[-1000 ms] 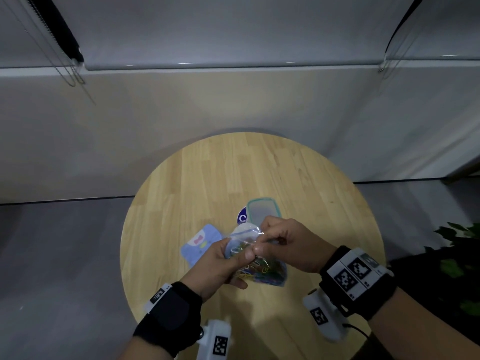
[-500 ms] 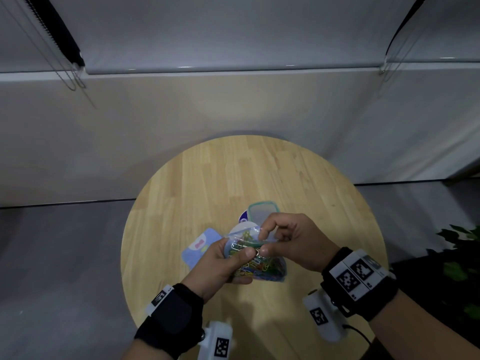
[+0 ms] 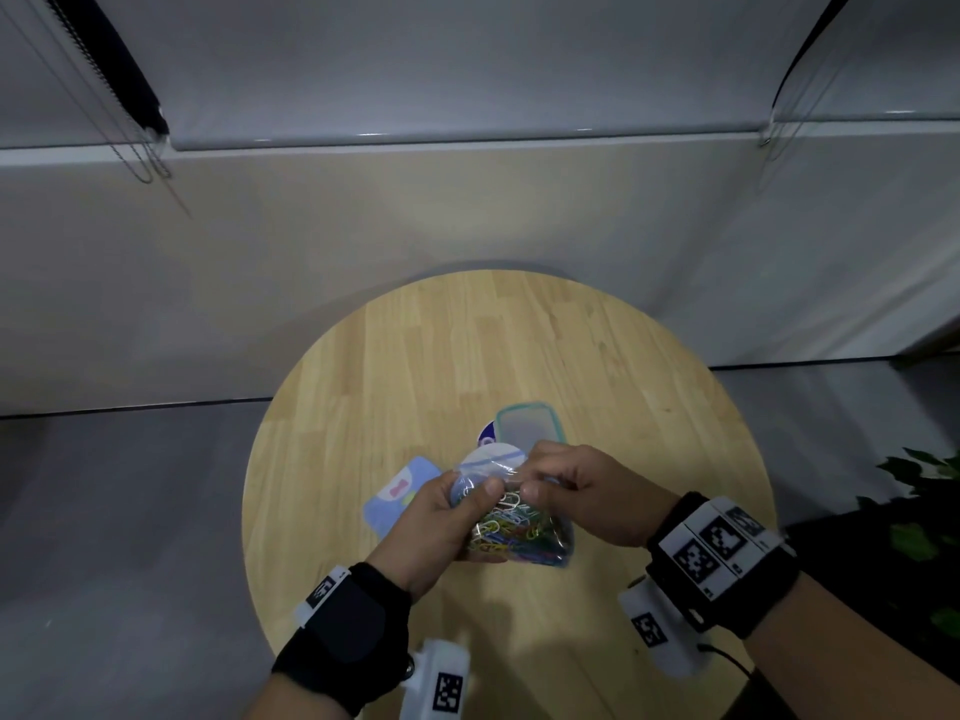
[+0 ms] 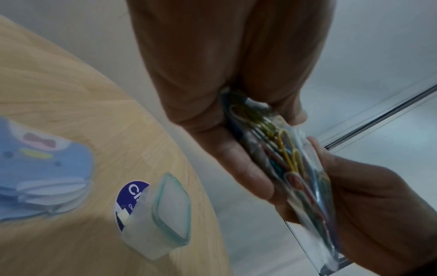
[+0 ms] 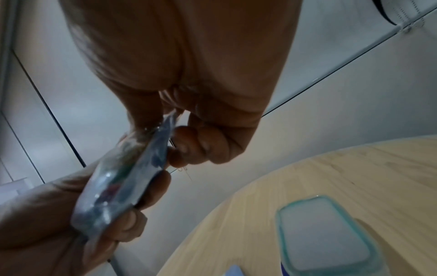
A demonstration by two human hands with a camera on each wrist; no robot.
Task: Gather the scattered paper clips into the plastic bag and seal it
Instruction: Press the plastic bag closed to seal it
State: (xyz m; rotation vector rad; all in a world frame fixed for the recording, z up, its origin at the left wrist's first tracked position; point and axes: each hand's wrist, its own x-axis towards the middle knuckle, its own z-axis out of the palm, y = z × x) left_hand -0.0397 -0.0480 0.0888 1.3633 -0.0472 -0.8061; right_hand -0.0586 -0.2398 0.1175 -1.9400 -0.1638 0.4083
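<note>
both hands are up off the bench, working the same thing between them. the left hand has its fingers curled under the plastic bag and its thumb pressed on the front near the top; the right hand pinches the bag's upper edge from the other side, thumb and forefinger close against the left thumb. the paper clips sit packed inside, a coloured heap filling the lower part of the bag, which hangs between the two palms just above the bench.

my read is that the seal is being pressed shut, though the strip itself is too blurred to say how much of it has closed. the risks from here:

- the clips ride high against the mouth; one caught in the strip would keep it from closing there.
- pinching only at the middle, where the thumbs meet, could leave the ends open.
- the film is slick and the load heavy, so a loosened left grip could tip the bag and spill clips.

beyond the right hand's knuckles stands a lidded container; beyond the left hand lies a blue card pack.
</note>
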